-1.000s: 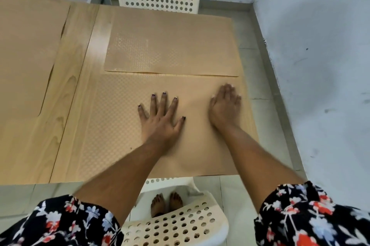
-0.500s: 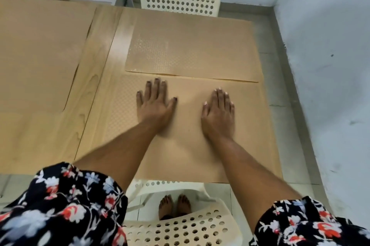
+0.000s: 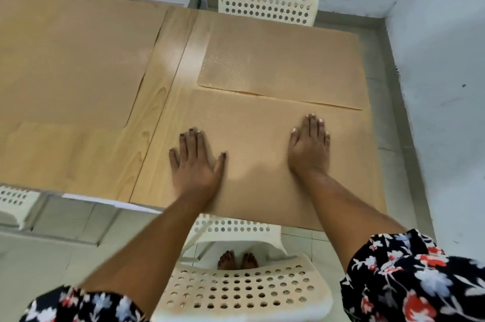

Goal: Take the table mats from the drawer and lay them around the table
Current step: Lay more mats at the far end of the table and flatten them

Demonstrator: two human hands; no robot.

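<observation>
Both our hands, left [image 3: 195, 161] and right [image 3: 309, 147], lie flat and unclenched on the near table mat [image 3: 257, 164], grasping nothing. A far table mat [image 3: 286, 67] and two left-side mats [image 3: 73, 59] already cover the desk [image 3: 168, 64]; laying appears nearly finished.

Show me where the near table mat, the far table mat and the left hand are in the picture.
near table mat [image 3: 257, 164]: head view, bare middle between the hands.
far table mat [image 3: 288, 64]: head view, its middle.
left hand [image 3: 195, 161]: head view, back of the hand, flat on the near mat.
</observation>
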